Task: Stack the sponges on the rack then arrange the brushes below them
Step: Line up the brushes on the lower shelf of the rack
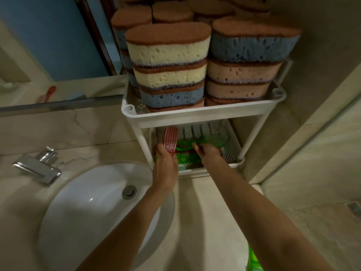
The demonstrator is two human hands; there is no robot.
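- Left grip (165, 163) is curled round a red plastic scrubbing brush (171, 140), held on end at the left front corner of the lower shelf (195, 172) of the white plastic rack (253, 133).
- Right grip (209, 153) reaches into that shelf, fingers down on a clear green plastic brush (212, 139); whether it has hold I cannot tell.
- Brown-topped foam sponges (168, 49) stand stacked on the top shelf (195, 116).
- Risk, I'd say: wedging the red one in could topple the grey-bristled row (195, 132) behind.
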